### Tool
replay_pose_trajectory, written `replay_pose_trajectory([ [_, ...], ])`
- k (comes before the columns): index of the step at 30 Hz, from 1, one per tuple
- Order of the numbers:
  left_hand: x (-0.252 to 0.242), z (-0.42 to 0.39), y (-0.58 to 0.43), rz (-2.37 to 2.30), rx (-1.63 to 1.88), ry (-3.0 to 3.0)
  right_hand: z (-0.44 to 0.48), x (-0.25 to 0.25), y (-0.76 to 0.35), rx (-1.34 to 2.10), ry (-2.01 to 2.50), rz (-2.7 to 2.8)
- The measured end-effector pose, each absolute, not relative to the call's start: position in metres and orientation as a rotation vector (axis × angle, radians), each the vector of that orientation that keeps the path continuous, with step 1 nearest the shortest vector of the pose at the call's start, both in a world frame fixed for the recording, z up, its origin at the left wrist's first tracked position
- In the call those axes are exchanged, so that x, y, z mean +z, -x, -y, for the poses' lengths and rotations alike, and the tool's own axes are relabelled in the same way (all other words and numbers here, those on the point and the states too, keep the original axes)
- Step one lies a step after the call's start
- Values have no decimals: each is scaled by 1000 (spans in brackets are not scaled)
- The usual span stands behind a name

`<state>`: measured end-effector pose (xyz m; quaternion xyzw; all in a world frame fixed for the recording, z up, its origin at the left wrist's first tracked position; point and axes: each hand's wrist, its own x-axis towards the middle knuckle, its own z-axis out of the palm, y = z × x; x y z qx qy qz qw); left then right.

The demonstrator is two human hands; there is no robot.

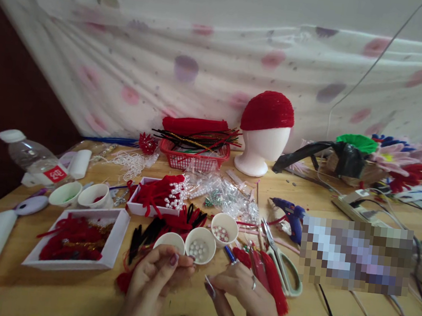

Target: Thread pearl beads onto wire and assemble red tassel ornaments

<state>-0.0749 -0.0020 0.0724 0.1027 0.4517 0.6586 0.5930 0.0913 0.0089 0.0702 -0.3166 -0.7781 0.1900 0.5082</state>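
My left hand (155, 278) is at the table's near edge, its fingers pinched together on something too small to make out, just in front of a paper cup of white pearl beads (200, 245). My right hand (245, 297) is beside it, fingers curled, the thumb and forefinger pinched near the left fingertips; a ring shows on one finger. Red tassels (273, 285) lie under and beside the right hand. Another empty-looking cup (169, 241) and a cup of mixed beads (224, 228) stand close by.
A white tray of red pieces (76, 239) sits left. Scissors (282, 266) and a blue glue gun (291, 216) lie right. Behind are a red basket of pipe cleaners (196, 159), a foam head with a red cap (264, 133), a water bottle (33, 159) and cables (379, 211).
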Motion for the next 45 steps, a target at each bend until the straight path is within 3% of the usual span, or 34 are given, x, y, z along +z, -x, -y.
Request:
replay_pose_trajectory([
  [12, 65, -5, 67, -636, 1342, 27, -13, 83, -58, 638, 765, 1735],
  [45, 61, 0, 74, -761, 1256, -27, -16, 78, -62, 649, 790, 1747],
])
